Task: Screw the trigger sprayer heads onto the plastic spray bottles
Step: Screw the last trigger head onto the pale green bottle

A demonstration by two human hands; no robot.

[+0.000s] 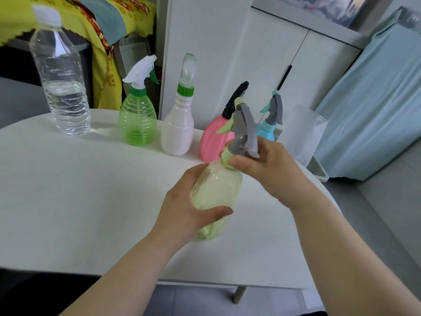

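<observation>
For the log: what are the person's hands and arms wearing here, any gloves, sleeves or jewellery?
Nothing worn shows. The left hand and right hand are bare: no gloves, rings or watch. Both forearms are uncovered down to the frame's edge, with no sleeve in view.

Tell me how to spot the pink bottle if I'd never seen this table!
Look at the white table; a row of bottles stands along its far edge. The pink bottle is fourth from the left, between the white bottle and the blue bottle. It is the only pink one, and only it has a black sprayer.
</observation>
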